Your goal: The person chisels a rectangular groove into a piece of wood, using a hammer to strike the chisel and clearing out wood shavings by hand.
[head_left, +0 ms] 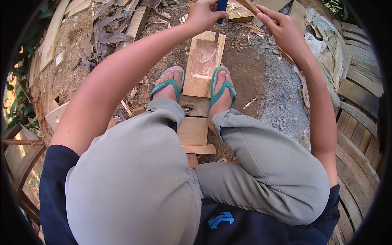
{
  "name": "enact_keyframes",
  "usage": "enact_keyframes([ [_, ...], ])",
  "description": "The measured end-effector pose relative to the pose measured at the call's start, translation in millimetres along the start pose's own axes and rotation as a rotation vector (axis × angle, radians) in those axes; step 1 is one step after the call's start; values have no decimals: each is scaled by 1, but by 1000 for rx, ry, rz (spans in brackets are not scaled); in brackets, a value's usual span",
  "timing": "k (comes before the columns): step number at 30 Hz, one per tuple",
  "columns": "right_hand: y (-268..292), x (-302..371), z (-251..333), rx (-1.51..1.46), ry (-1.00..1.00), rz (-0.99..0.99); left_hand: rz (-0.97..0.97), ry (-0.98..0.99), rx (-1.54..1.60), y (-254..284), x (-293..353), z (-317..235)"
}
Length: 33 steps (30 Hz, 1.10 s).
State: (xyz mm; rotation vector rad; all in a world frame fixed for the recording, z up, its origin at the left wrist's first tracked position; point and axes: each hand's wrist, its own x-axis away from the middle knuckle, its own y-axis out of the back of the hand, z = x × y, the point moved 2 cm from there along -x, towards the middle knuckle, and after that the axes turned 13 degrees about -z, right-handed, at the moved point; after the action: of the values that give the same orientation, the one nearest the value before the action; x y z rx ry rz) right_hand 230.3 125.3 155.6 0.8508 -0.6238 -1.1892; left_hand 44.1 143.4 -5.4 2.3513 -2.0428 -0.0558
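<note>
A pale wood block (197, 86) with a rectangular hollow cut into its top lies on the ground between my feet. My left hand (203, 17) is closed around the blue handle of a chisel (221, 9), held upright. Its blade points down to the far right corner of the hollow. My right hand (281, 27) grips a wooden handle (248, 5) to the right of the chisel. The far end of that handle is cut off by the upper edge, so the tool's head is hidden.
My feet in green flip-flops (222, 93) flank the block. Nearer me lie more wood pieces (193, 131). Offcuts and dark bark strips (111, 34) litter the left, grey gravel (281, 96) the right. A crumpled sack (326, 49) and wooden slats (359, 98) stand farther right.
</note>
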Motion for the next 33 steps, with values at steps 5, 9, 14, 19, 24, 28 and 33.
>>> enact_keyframes([
  [5, 5, -4, -23, 99, 89, -246, 9, -56, -57, -1, -8, 14],
  [9, 1, -5, -27, 120, -54, 14, 19, 3, -110, -2, -9, 12],
  [14, 4, -4, -17, 134, -45, -142, 14, -101, -250, -4, -14, 9],
  [19, 13, -14, -39, 90, -37, -134, 22, -68, -258, -9, -17, 7],
  [24, 5, -4, -37, 173, -67, 27, 36, -21, -215, -12, -18, 11],
  [28, 14, -5, -36, 91, -45, -199, 31, -32, -246, -12, -24, 19],
  [33, 15, 0, -40, 180, -57, -24, 27, -46, -333, -9, -27, 31],
])
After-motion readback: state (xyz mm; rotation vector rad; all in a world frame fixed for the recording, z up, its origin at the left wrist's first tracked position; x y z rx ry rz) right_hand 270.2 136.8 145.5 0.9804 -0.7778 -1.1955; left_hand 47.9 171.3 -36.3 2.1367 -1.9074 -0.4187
